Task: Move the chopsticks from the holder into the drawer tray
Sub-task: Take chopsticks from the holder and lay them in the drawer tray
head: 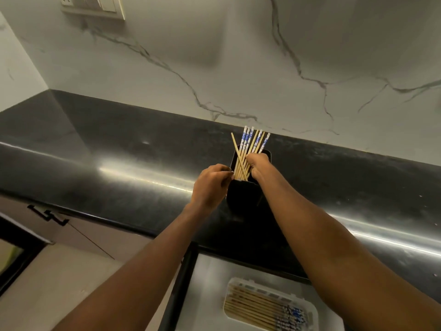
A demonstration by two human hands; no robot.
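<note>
A black holder (243, 194) stands on the dark countertop, with several bamboo chopsticks (248, 145) with blue-and-white patterned tops sticking up out of it. My right hand (259, 164) reaches into the holder's mouth and its fingers curl round the bundle of chopsticks. My left hand (211, 185) rests against the holder's left rim, fingers curled at its edge. Below, in the open drawer, a white tray (310, 309) holds several chopsticks (260, 311) lying flat.
The glossy black countertop (119, 151) runs left to right under a marbled white wall (214, 56). A switch panel (93, 7) sits at the top left. The open drawer's dark frame (183, 278) lies below the counter edge; a cabinet handle (47, 215) shows at left.
</note>
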